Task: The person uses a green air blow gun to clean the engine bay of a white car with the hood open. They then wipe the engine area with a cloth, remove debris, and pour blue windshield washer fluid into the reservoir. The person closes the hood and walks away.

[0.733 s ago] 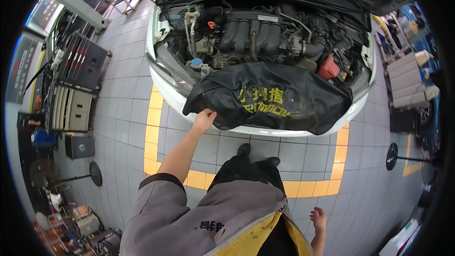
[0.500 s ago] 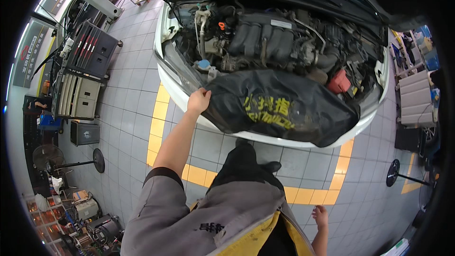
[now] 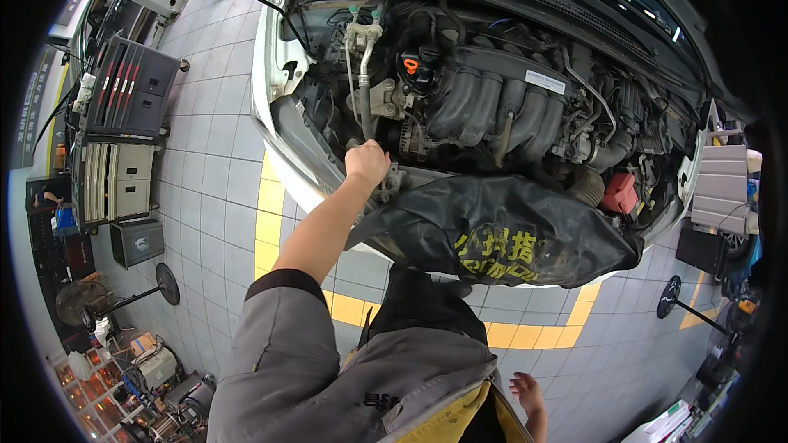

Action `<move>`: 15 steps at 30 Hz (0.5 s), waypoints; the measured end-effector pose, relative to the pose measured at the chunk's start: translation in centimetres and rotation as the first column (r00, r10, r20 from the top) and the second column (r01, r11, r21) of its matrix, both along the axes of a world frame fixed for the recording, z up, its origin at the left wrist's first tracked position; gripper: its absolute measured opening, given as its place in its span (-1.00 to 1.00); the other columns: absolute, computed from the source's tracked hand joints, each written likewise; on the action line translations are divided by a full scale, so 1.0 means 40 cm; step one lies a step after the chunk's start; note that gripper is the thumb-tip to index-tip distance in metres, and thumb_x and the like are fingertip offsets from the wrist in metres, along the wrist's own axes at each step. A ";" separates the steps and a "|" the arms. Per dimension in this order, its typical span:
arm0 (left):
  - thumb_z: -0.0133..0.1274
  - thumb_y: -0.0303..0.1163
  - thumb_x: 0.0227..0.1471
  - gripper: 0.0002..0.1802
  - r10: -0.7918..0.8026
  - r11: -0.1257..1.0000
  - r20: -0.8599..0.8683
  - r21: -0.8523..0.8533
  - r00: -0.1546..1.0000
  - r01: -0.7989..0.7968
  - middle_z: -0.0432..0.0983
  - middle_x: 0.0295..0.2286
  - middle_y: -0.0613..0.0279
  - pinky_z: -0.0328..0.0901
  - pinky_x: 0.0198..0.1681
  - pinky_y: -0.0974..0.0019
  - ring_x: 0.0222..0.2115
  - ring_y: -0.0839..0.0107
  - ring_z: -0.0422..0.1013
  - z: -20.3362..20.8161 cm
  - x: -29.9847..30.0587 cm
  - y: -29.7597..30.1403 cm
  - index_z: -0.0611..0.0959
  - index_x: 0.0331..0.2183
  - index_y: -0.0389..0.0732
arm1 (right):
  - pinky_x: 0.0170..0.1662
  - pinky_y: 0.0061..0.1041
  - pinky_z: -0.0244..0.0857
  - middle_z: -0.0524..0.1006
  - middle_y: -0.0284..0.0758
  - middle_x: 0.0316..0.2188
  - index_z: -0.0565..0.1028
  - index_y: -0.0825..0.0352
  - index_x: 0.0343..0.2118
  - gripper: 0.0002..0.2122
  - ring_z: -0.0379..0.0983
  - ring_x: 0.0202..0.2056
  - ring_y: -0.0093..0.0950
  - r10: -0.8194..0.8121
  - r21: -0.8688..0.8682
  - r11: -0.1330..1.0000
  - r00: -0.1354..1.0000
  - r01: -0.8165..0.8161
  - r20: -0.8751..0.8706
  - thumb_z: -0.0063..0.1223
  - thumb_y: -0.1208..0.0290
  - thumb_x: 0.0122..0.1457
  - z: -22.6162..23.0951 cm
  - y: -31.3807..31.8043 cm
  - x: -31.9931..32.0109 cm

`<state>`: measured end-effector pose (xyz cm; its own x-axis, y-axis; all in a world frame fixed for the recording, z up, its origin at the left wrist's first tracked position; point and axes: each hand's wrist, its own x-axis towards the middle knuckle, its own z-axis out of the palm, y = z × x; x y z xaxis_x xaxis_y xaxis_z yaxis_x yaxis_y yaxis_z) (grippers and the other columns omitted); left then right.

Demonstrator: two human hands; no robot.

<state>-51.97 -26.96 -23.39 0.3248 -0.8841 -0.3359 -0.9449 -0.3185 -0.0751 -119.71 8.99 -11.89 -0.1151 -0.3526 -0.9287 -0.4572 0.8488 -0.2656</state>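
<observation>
My left hand (image 3: 367, 164) reaches into the engine bay, fingers closed over the spot where a blue reservoir cap sat in the earlier frame. The hand hides that cap. Beside it runs a metal pipe (image 3: 364, 86), and a black fender cover (image 3: 427, 213) with yellow lettering drapes over the car's front edge just below. Low by my side hangs my right hand (image 3: 525, 392), fingers loosely apart and holding nothing.
The engine's dark intake manifold (image 3: 484, 107) fills the middle of the bay, with an orange dipstick handle (image 3: 410, 66) and a red battery terminal cover (image 3: 620, 194). Tool cabinets (image 3: 123, 172) stand left. Yellow lines (image 3: 533, 336) mark the tiled floor (image 3: 222, 148).
My left hand has left the fender cover's left edge and moved forward onto the blue cap. My body has leaned closer to the engine. The right hand still hangs low.
</observation>
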 end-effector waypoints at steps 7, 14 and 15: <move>0.01 -0.23 0.24 -0.70 -0.565 0.823 -0.085 0.009 0.821 0.568 0.70 -0.37 0.03 0.53 -0.34 -0.01 -0.36 0.00 0.65 0.113 0.170 -0.014 0.70 -0.25 -0.23 | -0.19 -0.51 0.46 0.66 -0.27 -0.16 0.50 0.39 0.15 -0.66 0.59 -0.24 -0.49 -0.102 -0.188 0.979 0.989 0.081 -0.106 -0.03 0.38 0.40 0.067 -0.168 0.072; 0.17 -0.48 0.00 -0.71 -0.554 0.753 -0.368 0.160 0.747 0.638 0.68 -0.24 0.06 0.46 -0.07 0.00 -0.13 0.00 0.58 0.152 0.343 -0.152 0.73 -0.16 -0.14 | -0.17 -0.48 0.47 0.66 -0.24 -0.15 0.50 0.40 0.14 -0.65 0.61 -0.23 -0.46 0.002 -0.144 0.989 0.981 -0.031 -0.195 -0.01 0.37 0.37 0.097 -0.182 0.106; 0.15 -0.53 -0.04 -0.68 -0.506 0.759 -0.428 0.192 0.749 0.622 0.68 -0.23 0.06 0.47 -0.06 0.01 -0.13 -0.01 0.59 0.138 0.347 -0.177 0.75 -0.18 -0.13 | -0.16 -0.47 0.48 0.66 -0.23 -0.15 0.50 0.40 0.14 -0.65 0.61 -0.23 -0.45 0.031 -0.120 0.991 0.977 -0.058 -0.213 -0.01 0.36 0.37 0.098 -0.178 0.112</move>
